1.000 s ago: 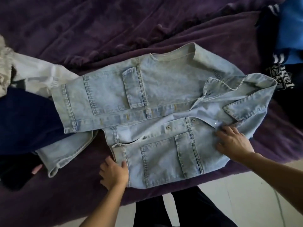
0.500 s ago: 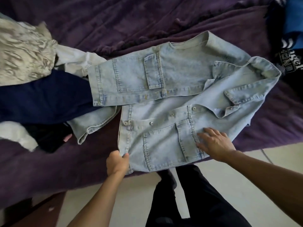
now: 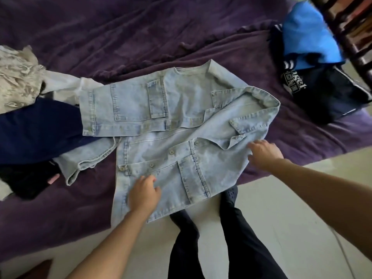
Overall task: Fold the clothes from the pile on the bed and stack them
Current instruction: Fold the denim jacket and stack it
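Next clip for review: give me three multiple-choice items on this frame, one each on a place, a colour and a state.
1. Where is the blue garment relative to the denim jacket?
A. Beyond its collar end, at picture right
B. Beneath it
C. On the floor

2. What colour is the blanket?
A. Grey
B. Purple
C. Green

3. How is the denim jacket lying?
A. Folded into a square
B. Held in the air
C. Spread out on the blanket

Answers:
1. A, it lies top right, past the collar.
2. B, purple cloth surrounds the jacket.
3. C, it lies unfolded, one sleeve out to the side.
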A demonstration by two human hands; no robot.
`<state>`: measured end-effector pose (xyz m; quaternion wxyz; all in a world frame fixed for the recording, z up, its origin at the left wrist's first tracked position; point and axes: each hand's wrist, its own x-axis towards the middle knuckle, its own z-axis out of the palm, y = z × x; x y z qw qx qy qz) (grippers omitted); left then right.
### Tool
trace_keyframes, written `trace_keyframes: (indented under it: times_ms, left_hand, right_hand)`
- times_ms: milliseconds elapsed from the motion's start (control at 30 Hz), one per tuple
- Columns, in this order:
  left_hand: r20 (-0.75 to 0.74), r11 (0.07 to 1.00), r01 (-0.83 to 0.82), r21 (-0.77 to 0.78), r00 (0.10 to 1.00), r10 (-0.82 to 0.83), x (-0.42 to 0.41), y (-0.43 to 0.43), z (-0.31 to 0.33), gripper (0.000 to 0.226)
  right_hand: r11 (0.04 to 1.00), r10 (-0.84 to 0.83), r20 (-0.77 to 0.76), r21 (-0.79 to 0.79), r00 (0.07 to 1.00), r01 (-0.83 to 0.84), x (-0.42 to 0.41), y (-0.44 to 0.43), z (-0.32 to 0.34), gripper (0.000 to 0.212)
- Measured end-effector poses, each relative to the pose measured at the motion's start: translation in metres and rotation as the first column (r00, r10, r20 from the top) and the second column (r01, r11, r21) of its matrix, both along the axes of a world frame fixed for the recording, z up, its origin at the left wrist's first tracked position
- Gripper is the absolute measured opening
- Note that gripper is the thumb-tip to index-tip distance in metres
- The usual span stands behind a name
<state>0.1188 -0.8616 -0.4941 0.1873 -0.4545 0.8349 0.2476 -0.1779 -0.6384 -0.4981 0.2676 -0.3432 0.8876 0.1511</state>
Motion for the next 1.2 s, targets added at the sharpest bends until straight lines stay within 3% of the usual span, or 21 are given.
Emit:
trace_keyframes:
  times_ms: [133, 267, 367, 433, 533, 600, 667, 733, 833, 867, 933, 1000, 1033, 1133, 1200]
  left_hand:
    - [-0.153, 0.963, 0.265, 0.038, 0.954, -0.257, -0.057, 0.061, -0.021, 0.023]
    - [-0.182, 0.907, 0.415, 0.072, 0.899, -0.397, -0.105, 0.126, -0.048, 0.034]
    - [-0.118, 0.912, 0.405, 0.065, 0.911, -0.396, -0.129, 0.156, -0.060, 0.049]
    - [-0.024, 0.915, 0.400, 0.058, 0.916, -0.400, -0.138, 0.163, -0.061, 0.052]
    - [-0.012, 0.926, 0.363, 0.101, 0.932, -0.363, -0.145, 0.162, -0.056, 0.050]
    - [-0.025, 0.923, 0.369, 0.110, 0.929, -0.369, -0.150, 0.161, -0.051, 0.048]
    - [-0.028, 0.924, 0.369, 0.095, 0.929, -0.368, -0.158, 0.161, -0.050, 0.043]
    - [-0.013, 0.942, 0.330, 0.067, 0.944, -0.329, -0.166, 0.160, -0.051, 0.037]
    - [-0.072, 0.958, 0.288, 0.013, 0.955, -0.286, -0.177, 0.160, -0.056, 0.019]
    - [-0.133, 0.976, 0.217, 0.007, 0.968, -0.214, -0.179, 0.160, -0.056, 0.014]
    - [-0.238, 0.995, -0.083, 0.053, 0.967, 0.093, -0.180, 0.151, -0.057, 0.013]
    - [-0.301, 0.925, -0.355, 0.136, 0.875, 0.380, -0.179, 0.137, -0.061, 0.014]
    - [-0.318, 0.897, -0.407, 0.171, 0.839, 0.441, -0.178, 0.130, -0.063, 0.015]
    - [-0.321, 0.894, -0.384, 0.231, 0.837, 0.443, -0.177, 0.125, -0.063, 0.017]
    - [-0.328, 0.916, -0.337, 0.218, 0.859, 0.394, -0.175, 0.127, -0.063, 0.018]
  right_hand:
    - [0.993, 0.037, -0.049, -0.106, 0.998, -0.042, -0.064, -0.021, -0.028, 0.051]
    - [0.966, 0.249, 0.023, -0.078, 0.968, -0.246, -0.101, -0.027, -0.060, 0.083]
    - [0.943, 0.332, 0.046, -0.043, 0.942, -0.330, -0.107, -0.019, -0.068, 0.059]
    - [0.964, 0.262, 0.148, -0.076, 0.954, -0.254, -0.116, -0.009, -0.062, 0.040]
    - [0.994, -0.014, 0.373, -0.092, 0.928, 0.052, -0.152, 0.014, -0.037, 0.054]
    - [0.971, -0.115, 0.315, -0.165, 0.942, 0.174, -0.182, 0.023, -0.023, 0.066]
    - [0.925, -0.196, 0.080, -0.315, 0.977, 0.212, -0.202, 0.026, -0.014, 0.062]
    - [0.871, -0.214, -0.075, -0.467, 0.974, 0.156, -0.204, 0.022, -0.011, 0.044]
    - [0.788, -0.176, -0.031, -0.603, 0.984, 0.122, -0.169, 0.030, -0.016, 0.017]
    - [0.792, -0.191, 0.012, -0.589, 0.982, 0.161, -0.149, 0.040, -0.020, 0.010]
    - [0.806, -0.271, 0.121, -0.513, 0.955, 0.294, -0.111, 0.067, -0.035, 0.007]
    - [0.814, -0.347, 0.198, -0.421, 0.917, 0.400, -0.079, 0.087, -0.054, 0.017]
    - [0.849, -0.339, 0.193, -0.358, 0.921, 0.388, -0.067, 0.089, -0.062, 0.032]
    - [0.890, -0.349, 0.140, -0.261, 0.926, 0.375, -0.042, 0.063, -0.078, 0.078]
    - [0.831, -0.434, 0.146, -0.317, 0.889, 0.458, -0.039, 0.040, -0.084, 0.072]
